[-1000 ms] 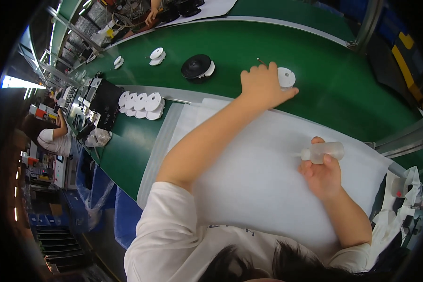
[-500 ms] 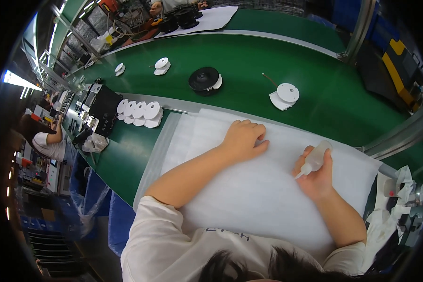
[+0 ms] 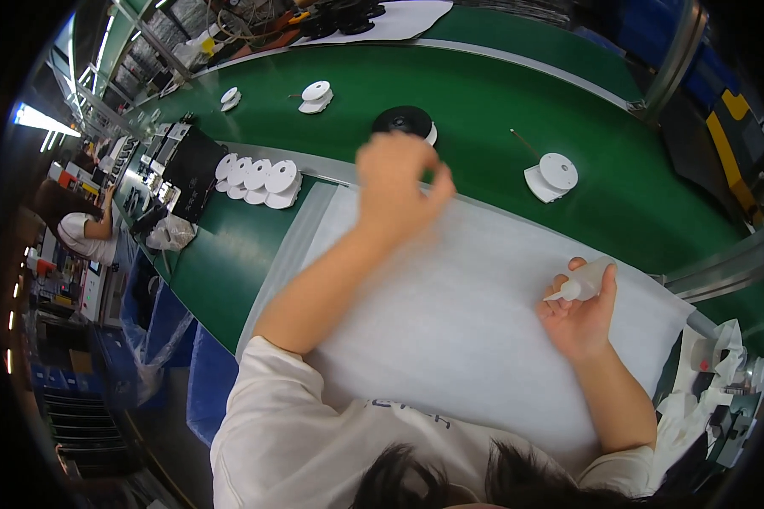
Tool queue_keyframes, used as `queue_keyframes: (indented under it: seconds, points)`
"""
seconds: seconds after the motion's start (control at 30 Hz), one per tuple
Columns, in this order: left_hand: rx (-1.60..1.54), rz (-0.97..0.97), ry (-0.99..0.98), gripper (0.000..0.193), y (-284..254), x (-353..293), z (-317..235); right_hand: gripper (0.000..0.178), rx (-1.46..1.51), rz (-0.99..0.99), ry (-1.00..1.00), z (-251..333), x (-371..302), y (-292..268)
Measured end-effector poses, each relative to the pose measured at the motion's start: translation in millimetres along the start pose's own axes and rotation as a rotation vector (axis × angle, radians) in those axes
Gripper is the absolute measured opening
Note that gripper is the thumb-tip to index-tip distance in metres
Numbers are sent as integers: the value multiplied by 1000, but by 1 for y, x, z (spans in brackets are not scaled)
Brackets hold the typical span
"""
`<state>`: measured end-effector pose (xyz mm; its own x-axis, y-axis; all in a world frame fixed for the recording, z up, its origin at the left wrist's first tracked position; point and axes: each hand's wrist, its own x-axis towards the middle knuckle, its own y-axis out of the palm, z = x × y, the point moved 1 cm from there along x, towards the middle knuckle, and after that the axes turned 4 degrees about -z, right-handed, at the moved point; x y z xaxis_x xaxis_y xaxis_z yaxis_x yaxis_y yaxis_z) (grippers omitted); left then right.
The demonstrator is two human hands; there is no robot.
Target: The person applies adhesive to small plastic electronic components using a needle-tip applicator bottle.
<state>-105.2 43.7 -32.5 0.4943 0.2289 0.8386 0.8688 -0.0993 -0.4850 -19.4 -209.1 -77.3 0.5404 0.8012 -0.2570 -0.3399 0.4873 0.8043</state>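
Note:
My right hand point(image 3: 581, 318) is closed around a small translucent squeeze bottle point(image 3: 587, 280), its thin nozzle pointing left and slightly down. My left hand point(image 3: 399, 191), blurred by motion, is raised at the far edge of the white sheet point(image 3: 467, 314). It overlaps the near side of a black round disc point(image 3: 399, 121) with a white part under it. The thumb stands apart, but the other fingertips are smeared and hidden, so whether they touch the disc cannot be made out.
On the green surface sit a white round part with a thin wire point(image 3: 556, 174) and a similar white part point(image 3: 316, 97) farther left. A row of white parts point(image 3: 259, 180) stands beside a black machine point(image 3: 182, 170). Crumpled white tissue point(image 3: 683, 407) lies at right; another person point(image 3: 89, 225) works far left.
My left hand has lifted from the white sheet and moved away from me toward the black disc. My right hand keeps the bottle, its nozzle now turned more to the left.

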Motion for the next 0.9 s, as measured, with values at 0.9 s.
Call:
queue_keyframes:
  seconds: [0.9]
  points:
    - [812, 591, -887, 64, 9, 43, 143, 40, -22, 3, -45, -2, -3, 3]
